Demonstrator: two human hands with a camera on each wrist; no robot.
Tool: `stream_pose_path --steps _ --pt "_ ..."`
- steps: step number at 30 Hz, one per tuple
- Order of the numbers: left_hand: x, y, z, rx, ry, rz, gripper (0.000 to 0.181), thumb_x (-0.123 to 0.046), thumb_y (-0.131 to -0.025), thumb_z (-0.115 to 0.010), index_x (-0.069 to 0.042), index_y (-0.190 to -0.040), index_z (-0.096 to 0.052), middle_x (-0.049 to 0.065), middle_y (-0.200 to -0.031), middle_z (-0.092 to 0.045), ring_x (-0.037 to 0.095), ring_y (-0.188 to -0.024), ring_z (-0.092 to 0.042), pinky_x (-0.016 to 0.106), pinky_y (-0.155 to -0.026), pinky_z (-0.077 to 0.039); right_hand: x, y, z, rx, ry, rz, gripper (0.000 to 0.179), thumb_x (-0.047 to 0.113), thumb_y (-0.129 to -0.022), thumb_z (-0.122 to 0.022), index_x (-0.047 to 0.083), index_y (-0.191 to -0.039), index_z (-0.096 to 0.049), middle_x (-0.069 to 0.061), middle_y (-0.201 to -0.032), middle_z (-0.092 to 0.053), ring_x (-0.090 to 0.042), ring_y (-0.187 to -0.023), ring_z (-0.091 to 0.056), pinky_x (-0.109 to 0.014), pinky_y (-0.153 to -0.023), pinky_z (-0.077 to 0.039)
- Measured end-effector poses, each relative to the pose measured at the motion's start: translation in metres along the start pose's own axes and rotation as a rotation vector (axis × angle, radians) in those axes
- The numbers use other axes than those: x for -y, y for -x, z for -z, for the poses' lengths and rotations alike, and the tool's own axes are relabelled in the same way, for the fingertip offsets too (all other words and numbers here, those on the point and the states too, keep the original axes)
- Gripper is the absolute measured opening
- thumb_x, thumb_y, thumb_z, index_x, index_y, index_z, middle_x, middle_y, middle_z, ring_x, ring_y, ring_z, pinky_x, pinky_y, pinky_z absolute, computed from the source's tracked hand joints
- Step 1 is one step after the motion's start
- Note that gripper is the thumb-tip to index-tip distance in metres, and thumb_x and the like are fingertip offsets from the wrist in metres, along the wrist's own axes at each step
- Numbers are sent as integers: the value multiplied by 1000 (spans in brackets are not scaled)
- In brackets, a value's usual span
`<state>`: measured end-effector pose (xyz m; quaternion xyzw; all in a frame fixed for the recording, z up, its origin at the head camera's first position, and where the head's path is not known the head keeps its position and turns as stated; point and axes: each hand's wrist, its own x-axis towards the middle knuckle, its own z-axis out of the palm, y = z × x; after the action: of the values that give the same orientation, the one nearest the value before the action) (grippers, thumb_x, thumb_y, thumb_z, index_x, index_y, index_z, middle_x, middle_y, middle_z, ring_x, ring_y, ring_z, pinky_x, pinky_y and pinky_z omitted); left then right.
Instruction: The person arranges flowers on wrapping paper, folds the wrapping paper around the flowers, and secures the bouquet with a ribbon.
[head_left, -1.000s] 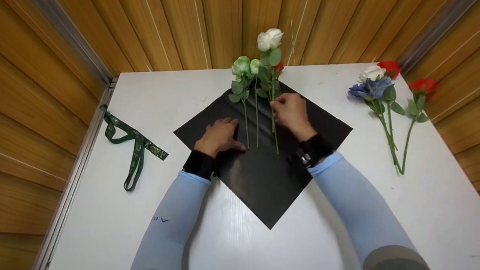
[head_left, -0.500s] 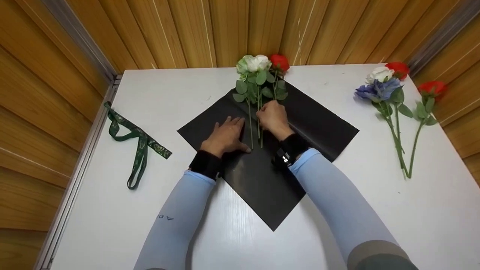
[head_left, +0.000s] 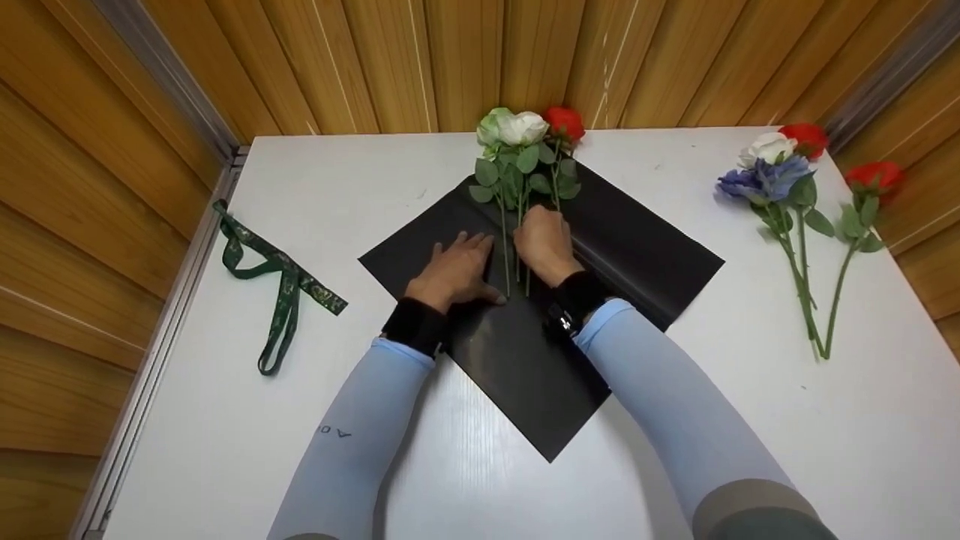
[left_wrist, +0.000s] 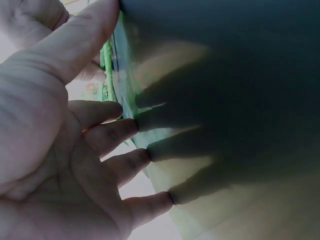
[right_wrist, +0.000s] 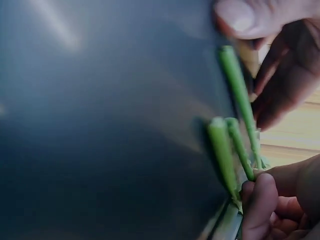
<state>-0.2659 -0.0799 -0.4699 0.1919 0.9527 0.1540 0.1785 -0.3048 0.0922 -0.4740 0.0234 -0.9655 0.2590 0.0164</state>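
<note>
My left hand (head_left: pixel 452 270) lies with fingers spread on a sheet of black wrapping paper (head_left: pixel 536 397), thumb beside the stem ends. In the left wrist view its fingertips (left_wrist: pixel 140 156) touch the paper's dark surface. My right hand (head_left: pixel 545 244) is curled over the stems and pinches green stems (right_wrist: pixel 239 145) between thumb and fingers in the right wrist view. A white rose (head_left: pixel 524 129) overlaps a pale green rose (head_left: pixel 490 126) at the paper's top corner. Just right of them is a red rose (head_left: pixel 564 124), its lower stem hidden by my right hand.
Left on the white table (head_left: pixel 225 420) lies a dark green patterned ribbon (head_left: pixel 283 289), partly looped. More flowers lie at the right: a blue flower (head_left: pixel 772 180), a white rose (head_left: pixel 769 148) and two red roses (head_left: pixel 876 176). A wooden-plank wall (head_left: pixel 465 67) borders the table's back.
My right hand has shifted left, bringing the white rose down and left beside the green one; the red rose shows more fully. My left hand stays on the paper.
</note>
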Motion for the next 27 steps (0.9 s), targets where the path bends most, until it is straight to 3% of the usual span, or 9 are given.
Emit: stream_pose_path --steps 4,11,17,24,27 --pt "0 0 0 3 1 -4 110 -54 -84 -82 -12 -166 -22 9 -172 -21 35 -159 -12 64 -123 -14 -2 1 -3 -22 28 41 28 11 -98 -61 7 -70 -64 -13 -72 -68 -29 -65 -67 -39 -59 -54" --pt "0 0 -1 7 16 5 109 -54 -84 -82 -12 -165 -22 9 -172 -21 34 -159 -11 64 -123 -13 -2 3 -6 -39 56 73 34 7 -96 -59 12 -63 -53 -14 -70 -68 -33 -68 -69 -44 -62 -56" --pt "1 -1 -1 2 20 9 110 -54 -83 -83 -12 -165 -22 8 -171 -21 34 -159 -12 64 -123 -13 -5 2 -4 -23 68 56 29 18 -100 -64 4 -75 -67 -19 -81 -72 -39 -76 -71 -49 -68 -58" --pt "0 0 0 1 20 7 109 -53 -84 -83 -11 -165 -23 8 -171 -21 34 -159 -12 63 -124 -13 -16 8 11 -72 24 64 39 26 -102 -65 10 -67 -58 -13 -67 -63 -32 -63 -65 -43 -59 -51" --pt "1 1 0 1 20 6 108 -53 -85 -82 -12 -165 -23 8 -172 -21 33 -159 -11 63 -124 -13 -28 14 24 -104 -10 94 33 23 -102 -63 5 -74 -68 -15 -73 -69 -30 -65 -66 -44 -61 -53"
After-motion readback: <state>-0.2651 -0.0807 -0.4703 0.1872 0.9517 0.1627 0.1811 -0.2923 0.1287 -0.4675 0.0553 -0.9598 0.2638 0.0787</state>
